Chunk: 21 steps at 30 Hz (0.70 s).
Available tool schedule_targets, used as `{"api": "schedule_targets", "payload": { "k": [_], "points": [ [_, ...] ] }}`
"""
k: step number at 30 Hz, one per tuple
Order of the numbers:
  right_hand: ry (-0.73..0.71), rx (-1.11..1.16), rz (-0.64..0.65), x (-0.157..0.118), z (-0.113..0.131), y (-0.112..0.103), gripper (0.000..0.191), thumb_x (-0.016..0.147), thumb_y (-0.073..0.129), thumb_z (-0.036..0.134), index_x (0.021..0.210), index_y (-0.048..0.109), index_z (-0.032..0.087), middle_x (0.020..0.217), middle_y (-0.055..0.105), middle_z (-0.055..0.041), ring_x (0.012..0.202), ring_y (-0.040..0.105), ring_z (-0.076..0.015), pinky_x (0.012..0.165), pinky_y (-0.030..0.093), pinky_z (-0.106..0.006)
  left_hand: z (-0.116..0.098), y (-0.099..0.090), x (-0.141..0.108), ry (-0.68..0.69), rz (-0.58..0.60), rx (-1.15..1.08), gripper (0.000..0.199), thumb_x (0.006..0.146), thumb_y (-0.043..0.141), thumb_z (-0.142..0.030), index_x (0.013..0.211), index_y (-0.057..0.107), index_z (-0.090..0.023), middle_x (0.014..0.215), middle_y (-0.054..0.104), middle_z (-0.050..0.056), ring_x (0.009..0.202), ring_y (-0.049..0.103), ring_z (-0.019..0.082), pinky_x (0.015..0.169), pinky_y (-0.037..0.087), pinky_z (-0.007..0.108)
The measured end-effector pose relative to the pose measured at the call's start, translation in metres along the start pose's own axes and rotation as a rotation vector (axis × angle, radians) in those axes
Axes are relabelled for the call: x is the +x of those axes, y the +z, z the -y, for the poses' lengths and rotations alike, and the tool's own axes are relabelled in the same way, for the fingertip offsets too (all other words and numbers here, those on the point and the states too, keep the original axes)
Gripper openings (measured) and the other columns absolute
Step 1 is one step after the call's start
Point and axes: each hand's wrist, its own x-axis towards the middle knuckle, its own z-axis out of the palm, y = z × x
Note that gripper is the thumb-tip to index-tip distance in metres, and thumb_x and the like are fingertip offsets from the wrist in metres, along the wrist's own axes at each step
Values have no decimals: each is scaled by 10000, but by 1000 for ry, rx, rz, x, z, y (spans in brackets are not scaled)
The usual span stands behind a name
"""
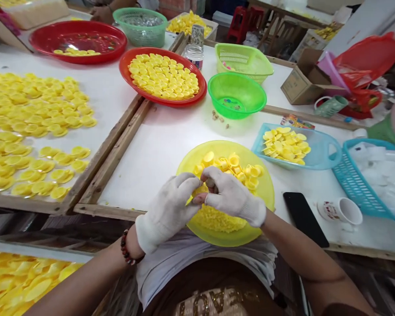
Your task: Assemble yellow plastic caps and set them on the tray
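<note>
Both of my hands wear white knit gloves and meet over a yellow bowl [187,158]. My left hand [169,208] is closed, its fingers pinched at a small yellow plastic piece [196,191], partly hidden. My right hand [232,195] is closed too, with bare fingertips curled against the left fingers. Whatever sits in its pinch is too covered to make out. Beneath the hands, the bowl holds yellow cup-shaped pieces [252,175] at the far side and a heap of small yellow bits [220,220] at the near side.
Right of the bowl are a blue tray [319,149] of yellow pieces, a black phone [305,219], a mug [340,211] and a blue basket [358,180]. Beyond stand a green bowl [237,109] and a red plate [125,74] of yellow pieces. Wooden strips [108,162] edge the table.
</note>
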Motion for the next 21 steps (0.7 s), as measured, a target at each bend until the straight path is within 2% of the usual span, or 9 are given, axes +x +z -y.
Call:
{"api": "schedule_targets", "payload": {
  "k": [3, 5, 6, 7, 10, 12, 15, 18, 21],
  "points": [
    [33, 125, 108, -5, -13, -8, 144, 894, 625, 322, 932, 564, 197, 763, 589, 33, 651, 532, -103, 598, 431, -259, -4, 8, 2, 67, 33, 56, 128, 902, 569, -110, 1013, 540, -167, 975, 637, 66, 874, 623, 214, 770, 541, 341],
    [79, 264, 185, -14, -21, -16, 102, 928, 520, 247, 1000, 566, 192, 831, 633, 11, 662, 588, -106, 611, 476, -261, -4, 11, 1, 71, 43, 45, 163, 884, 592, -110, 1029, 542, -165, 989, 646, 68, 882, 635, 217, 771, 545, 337],
    [96, 297, 193, -19, -25, -20, 140, 924, 484, 204, 1038, 565, 191, 860, 647, 3, 671, 610, -108, 624, 495, -266, -3, 13, 0, 57, 47, 26, 176, 877, 604, -113, 1034, 544, -165, 994, 650, 66, 883, 639, 214, 769, 544, 329],
    [97, 281, 167, -24, -28, -23, 177, 913, 467, 169, 1055, 570, 190, 890, 658, -7, 699, 627, -114, 652, 510, -274, -2, 14, -1, 35, 51, -2, 188, 874, 618, -120, 1042, 547, -167, 1003, 653, 62, 887, 643, 208, 772, 543, 319],
    [26, 31, -48, -34, -29, -27, 156, 901, 523, 174, 1030, 609, 191, 983, 670, -33, 850, 629, -144, 786, 504, -313, -1, 19, -1, -40, 79, -105, 220, 875, 665, -165, 1068, 561, -174, 1035, 659, 47, 918, 647, 189, 802, 537, 297],
    [-5, -58, -101, -36, -26, -26, 139, 903, 582, 229, 1034, 618, 202, 948, 664, -19, 840, 602, -145, 781, 481, -309, -2, 22, 0, -78, 100, -155, 209, 883, 682, -204, 1061, 574, -181, 1025, 661, 35, 914, 647, 180, 806, 532, 295],
    [16, -3, -39, -34, -20, -20, 126, 898, 612, 267, 1013, 617, 215, 790, 605, 30, 691, 531, -118, 653, 440, -274, -4, 25, 3, -131, 110, -198, 165, 900, 681, -242, 1029, 594, -189, 979, 668, 24, 890, 647, 177, 805, 530, 305],
    [65, 100, -19, -33, -18, -15, 110, 922, 587, 297, 988, 605, 211, 802, 604, 25, 679, 538, -114, 635, 452, -268, -7, 28, 2, -181, 89, -255, 194, 888, 694, -240, 1053, 600, -197, 996, 678, 22, 902, 654, 173, 823, 538, 306],
    [132, 274, 63, -36, -21, -13, 149, 964, 534, 348, 976, 573, 205, 807, 605, 16, 653, 583, -116, 608, 487, -263, -11, 28, -3, -162, 93, -324, 252, 882, 683, -207, 1117, 591, -203, 1058, 685, 24, 960, 661, 168, 876, 549, 303]
  ]
}}
